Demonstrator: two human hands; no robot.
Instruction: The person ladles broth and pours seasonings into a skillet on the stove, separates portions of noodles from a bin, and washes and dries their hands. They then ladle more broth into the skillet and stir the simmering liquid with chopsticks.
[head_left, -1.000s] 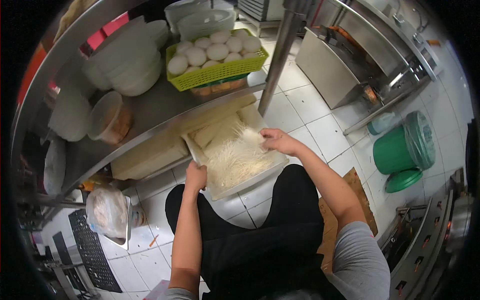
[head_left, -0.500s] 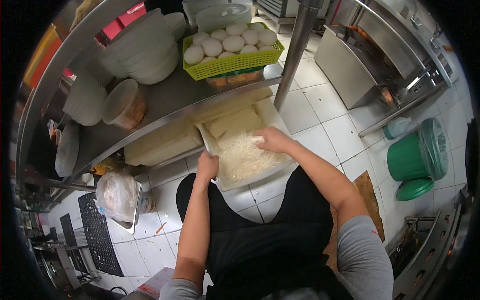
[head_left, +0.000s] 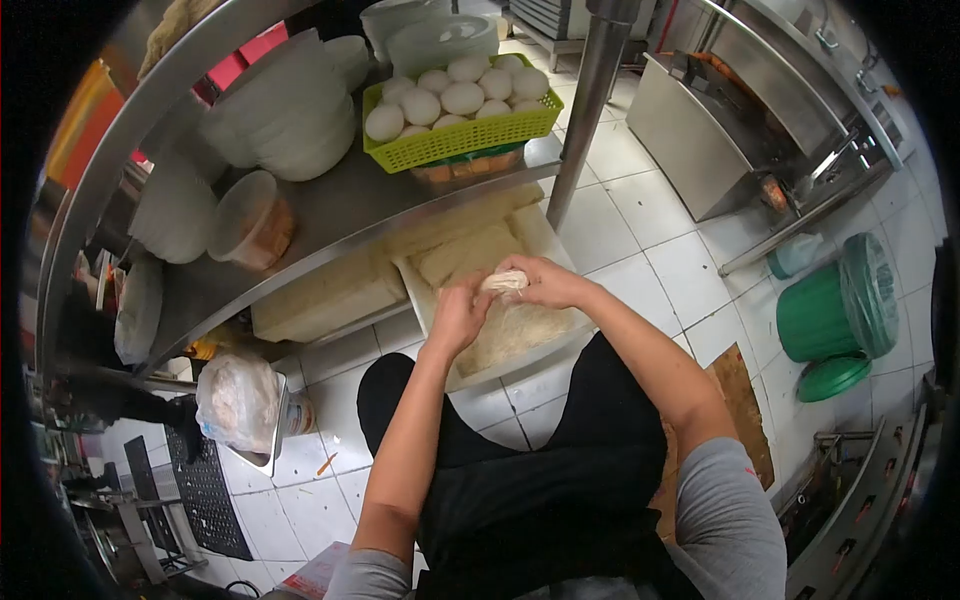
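Observation:
Both my hands are up together over a white bin (head_left: 417, 296) of pale flour (head_left: 520, 335). Between them is a small bundle of pale, thin noodles (head_left: 505, 281). My right hand (head_left: 550, 283) has its fingers closed round the bundle's right side. My left hand (head_left: 462, 312) grips the left end, its fingertips partly hidden. A few strands hang below the bundle toward the flour. The bin sits pulled out beneath the steel shelf, in front of my knees.
Overhead on the steel shelf (head_left: 385, 205) stand a green basket (head_left: 450, 140) of eggs, stacked white bowls (head_left: 300, 135) and a clear tub (head_left: 245, 225). A metal post (head_left: 580, 140) rises beside the bin. A bagged container (head_left: 240, 400) is at left; a green bucket (head_left: 810, 315) stands right.
My left hand has left the bin's edge and joined my right. The loose noodles spread in the bin are now gathered into a bundle and lifted. A dark leg and shoe appear at left.

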